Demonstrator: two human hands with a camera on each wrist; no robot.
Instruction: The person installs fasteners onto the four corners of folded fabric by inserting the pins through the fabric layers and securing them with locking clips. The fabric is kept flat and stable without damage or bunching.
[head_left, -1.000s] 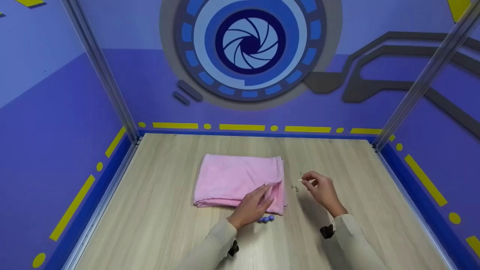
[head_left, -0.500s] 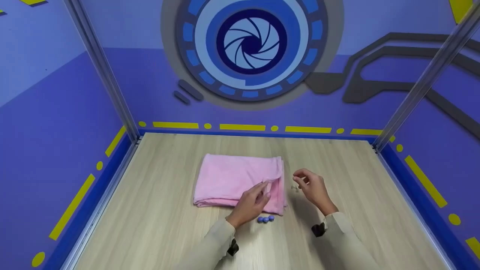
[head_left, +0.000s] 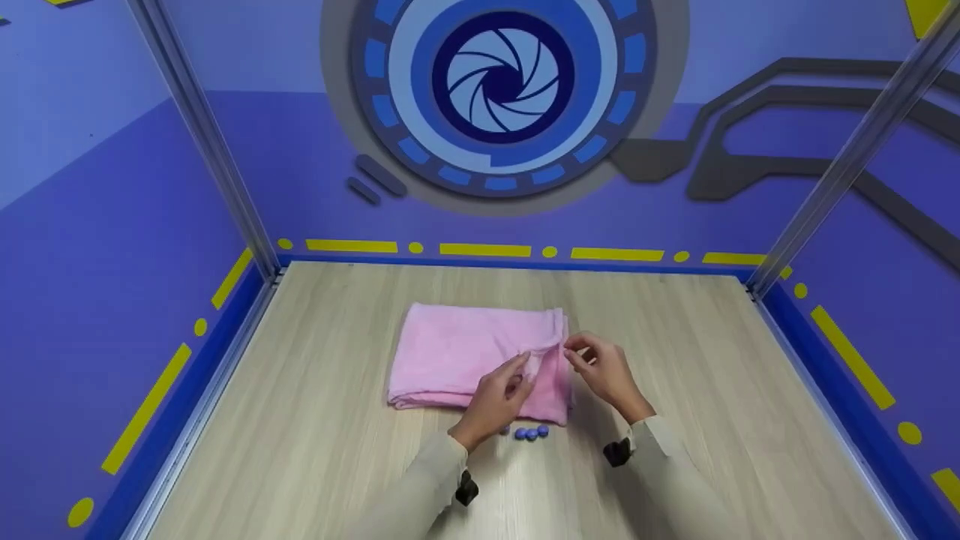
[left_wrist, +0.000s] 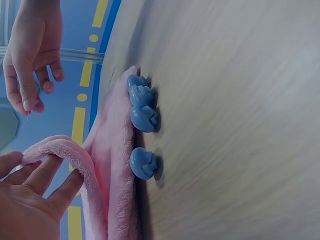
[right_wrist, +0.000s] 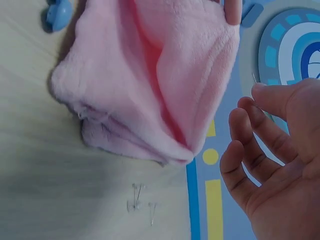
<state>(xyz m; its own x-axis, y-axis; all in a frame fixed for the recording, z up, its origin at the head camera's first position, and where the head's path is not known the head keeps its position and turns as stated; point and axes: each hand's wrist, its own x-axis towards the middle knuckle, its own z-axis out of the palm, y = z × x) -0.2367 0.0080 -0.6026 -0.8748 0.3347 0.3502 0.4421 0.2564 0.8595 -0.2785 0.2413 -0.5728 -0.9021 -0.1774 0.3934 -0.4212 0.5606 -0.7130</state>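
Note:
A folded pink fleece cloth point(head_left: 457, 345) lies on the wooden table, its near right corner lifted. My left hand point(head_left: 495, 397) pinches that raised edge between thumb and fingers; in the left wrist view the cloth point(left_wrist: 107, 165) arches over the fingertips. My right hand point(head_left: 604, 367) is just right of the raised edge, thumb and forefinger pinching a thin metal pin point(right_wrist: 254, 78) whose tip sticks out past them. Several blue domed clips point(left_wrist: 143, 162) with notched undersides stand in a row along the cloth's near edge.
Several loose pins point(right_wrist: 135, 200) with clear heads lie on the table right of the cloth. Blue-purple printed panels point(head_left: 262, 172) enclose the table point(head_left: 315, 465) at the back and both sides, with metal posts point(head_left: 214, 150) at the corners.
My right hand has moved left with the pin, from over the loose pins to the cloth's raised edge. The left hand keeps its hold and lifts the edge slightly higher.

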